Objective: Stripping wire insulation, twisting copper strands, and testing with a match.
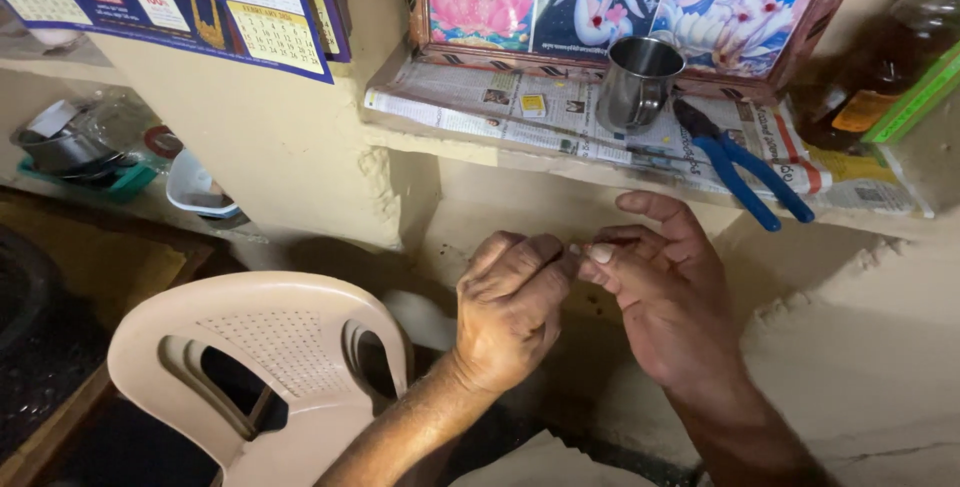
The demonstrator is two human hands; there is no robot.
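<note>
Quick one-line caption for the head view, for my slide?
Left hand and right hand meet fingertip to fingertip below a newspaper-lined shelf holding a steel cup and blue-handled pliers.

Tiny pale object pinched between fingertips of left hand and right hand; too small to identify, held below shelf edge.

Left hand and right hand meet fingertip to fingertip at centre; blue-handled pliers at two o'clock, steel cup at one, plastic chair at eight.
</note>
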